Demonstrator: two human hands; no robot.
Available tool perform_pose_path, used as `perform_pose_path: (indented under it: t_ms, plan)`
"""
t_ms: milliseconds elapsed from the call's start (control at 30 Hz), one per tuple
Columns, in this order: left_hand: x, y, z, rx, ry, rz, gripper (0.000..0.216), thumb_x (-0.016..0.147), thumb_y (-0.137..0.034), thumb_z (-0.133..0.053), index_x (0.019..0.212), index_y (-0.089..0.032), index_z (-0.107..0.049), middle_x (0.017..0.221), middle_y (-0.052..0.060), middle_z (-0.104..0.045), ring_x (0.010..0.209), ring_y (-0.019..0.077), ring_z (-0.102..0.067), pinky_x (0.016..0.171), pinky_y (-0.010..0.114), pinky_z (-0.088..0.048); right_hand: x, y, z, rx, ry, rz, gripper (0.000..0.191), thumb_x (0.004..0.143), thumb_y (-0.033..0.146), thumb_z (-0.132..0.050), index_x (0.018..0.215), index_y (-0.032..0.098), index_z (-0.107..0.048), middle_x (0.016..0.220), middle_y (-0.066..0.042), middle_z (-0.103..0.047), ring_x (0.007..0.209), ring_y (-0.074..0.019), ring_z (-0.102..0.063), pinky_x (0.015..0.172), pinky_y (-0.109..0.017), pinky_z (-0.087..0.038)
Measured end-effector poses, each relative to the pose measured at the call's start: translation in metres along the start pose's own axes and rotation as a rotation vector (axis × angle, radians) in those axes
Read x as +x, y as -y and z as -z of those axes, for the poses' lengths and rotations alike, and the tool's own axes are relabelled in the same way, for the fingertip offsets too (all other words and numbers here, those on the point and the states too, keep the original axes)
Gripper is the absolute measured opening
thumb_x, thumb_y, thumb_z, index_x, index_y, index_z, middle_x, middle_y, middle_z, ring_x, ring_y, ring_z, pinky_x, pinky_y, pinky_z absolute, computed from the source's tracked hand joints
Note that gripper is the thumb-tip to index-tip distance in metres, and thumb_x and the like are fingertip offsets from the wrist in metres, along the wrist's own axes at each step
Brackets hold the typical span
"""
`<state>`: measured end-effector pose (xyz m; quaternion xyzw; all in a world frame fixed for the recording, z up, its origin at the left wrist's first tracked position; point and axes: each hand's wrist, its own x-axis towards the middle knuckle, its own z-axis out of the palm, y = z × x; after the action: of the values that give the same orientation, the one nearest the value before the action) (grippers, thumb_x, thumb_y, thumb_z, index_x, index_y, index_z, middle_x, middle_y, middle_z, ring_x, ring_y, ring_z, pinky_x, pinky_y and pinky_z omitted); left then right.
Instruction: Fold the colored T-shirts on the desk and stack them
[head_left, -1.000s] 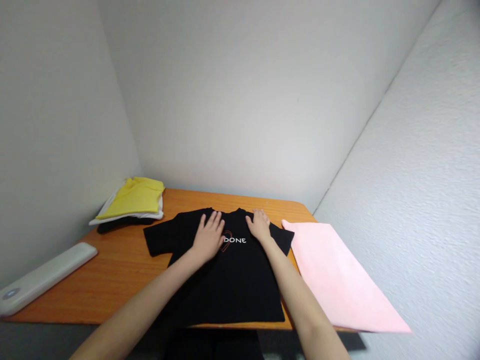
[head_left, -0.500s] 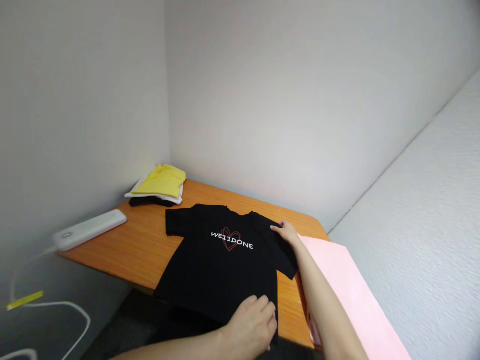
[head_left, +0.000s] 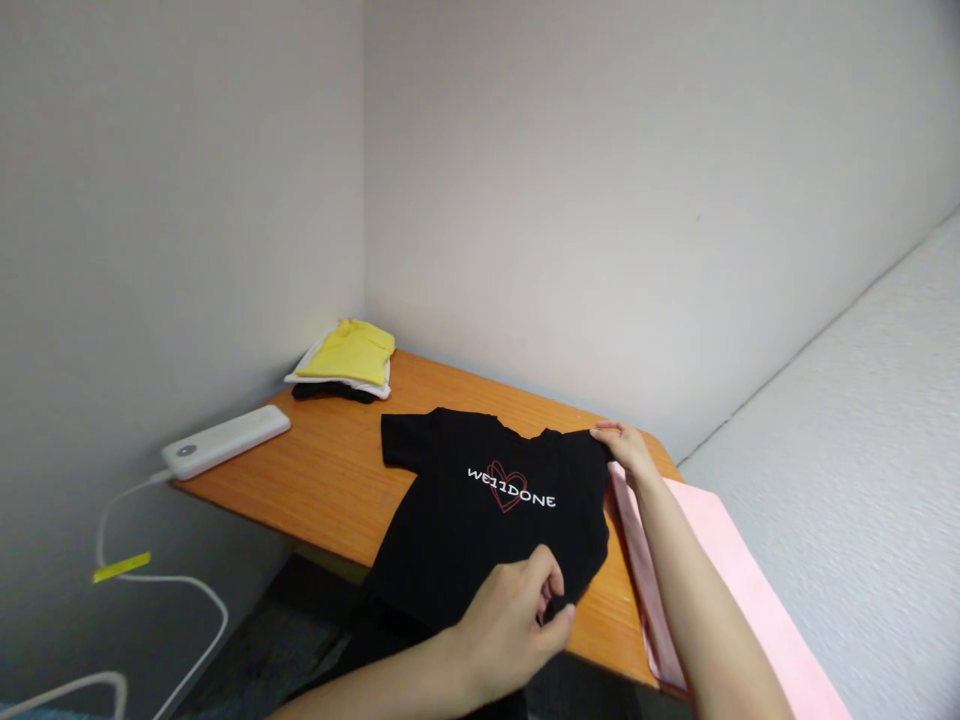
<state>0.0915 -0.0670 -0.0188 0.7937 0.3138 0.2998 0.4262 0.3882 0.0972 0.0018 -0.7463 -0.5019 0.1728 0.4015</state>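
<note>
A black T-shirt (head_left: 480, 545) with white "WE11DONE" lettering and a red heart lies front side up on the wooden table (head_left: 322, 480). Its lower hem reaches over the near edge. At the right shoulder, my right hand (head_left: 628, 448) is closed on the fabric, and the sleeve on that side is gathered and mostly out of sight. My left hand (head_left: 517, 615) pinches the side of the shirt near the hem, with a bit of black cloth showing between thumb and fingers. The left sleeve is spread flat.
A stack of folded clothes (head_left: 349, 355), yellow over white over black, sits at the back left corner. A white power strip (head_left: 225, 440) with a white cable lies at the left edge. Pink fabric (head_left: 720, 560) covers the right side. Walls stand close behind and left.
The right sleeve, flat before, is now drawn in, and the shirt's right side has pulled inward. My left hand has turned and risen slightly with the cloth. The view has shifted left.
</note>
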Motion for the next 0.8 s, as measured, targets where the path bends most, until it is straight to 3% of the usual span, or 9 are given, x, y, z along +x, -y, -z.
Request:
perform_pose_path:
  t_ms: [167,300,433,533,633,800]
  plan:
    - [-0.032,0.010,0.048,-0.093,-0.211,0.128,0.009,0.089,-0.027,-0.050,0.090,-0.023,-0.043,0.066,-0.007,-0.046,0.050,0.0072,-0.044,0.050,0.019,-0.034,0.018,0.084,-0.048,-0.117,-0.008,0.171,0.028,0.076,0.028,-0.060,0.103,0.021,-0.056,0.066,0.000,-0.061,0.063,-0.0193,-0.057,0.059,-0.029,-0.044]
    - [-0.067,0.036,0.074,0.003,-0.339,0.222,0.008,0.090,-0.030,-0.048,0.090,-0.024,-0.043,0.064,-0.007,-0.045,0.052,0.0091,-0.047,0.052,0.019,-0.035,0.016,0.146,-0.128,-0.274,0.054,0.309,0.029,0.077,0.024,-0.061,0.105,0.022,-0.057,0.082,-0.002,-0.064,0.082,-0.0194,-0.058,0.074,-0.028,-0.043]
    - [-0.098,0.077,0.079,0.103,-0.384,0.365,0.005,0.091,-0.029,-0.043,0.092,-0.024,-0.043,0.058,-0.009,-0.043,0.049,0.0111,-0.049,0.053,0.021,-0.034,-0.009,0.172,-0.219,-0.398,0.189,0.343,0.029,0.078,0.017,-0.061,0.107,0.020,-0.058,0.098,-0.008,-0.066,0.094,-0.0220,-0.061,0.077,-0.030,-0.043]
    - [-0.114,0.101,0.080,0.131,-0.361,0.447,0.006,0.092,-0.027,-0.040,0.096,-0.024,-0.042,0.058,-0.008,-0.047,0.050,0.0126,-0.054,0.055,0.022,-0.034,-0.027,0.172,-0.263,-0.463,0.277,0.337,0.025,0.079,0.015,-0.061,0.103,0.018,-0.060,0.105,-0.012,-0.066,0.097,-0.0240,-0.062,0.077,-0.031,-0.044]
    - [-0.124,0.109,0.086,0.201,-0.340,0.499,0.008,0.092,-0.031,-0.043,0.096,-0.024,-0.042,0.058,-0.007,-0.051,0.055,0.0147,-0.059,0.057,0.023,-0.036,-0.030,0.169,-0.276,-0.488,0.324,0.350,0.025,0.084,0.022,-0.061,0.108,0.017,-0.059,0.108,-0.013,-0.066,0.101,-0.0246,-0.061,0.080,-0.032,-0.044]
    - [-0.128,0.107,0.099,0.371,-0.370,0.563,0.017,0.092,-0.041,-0.046,0.094,-0.024,-0.047,0.063,-0.004,-0.057,0.062,0.0174,-0.063,0.059,0.024,-0.036,-0.013,0.158,-0.253,-0.490,0.376,0.353,0.032,0.088,0.037,-0.060,0.113,0.017,-0.057,0.107,-0.013,-0.066,0.101,-0.0228,-0.061,0.082,-0.030,-0.044]
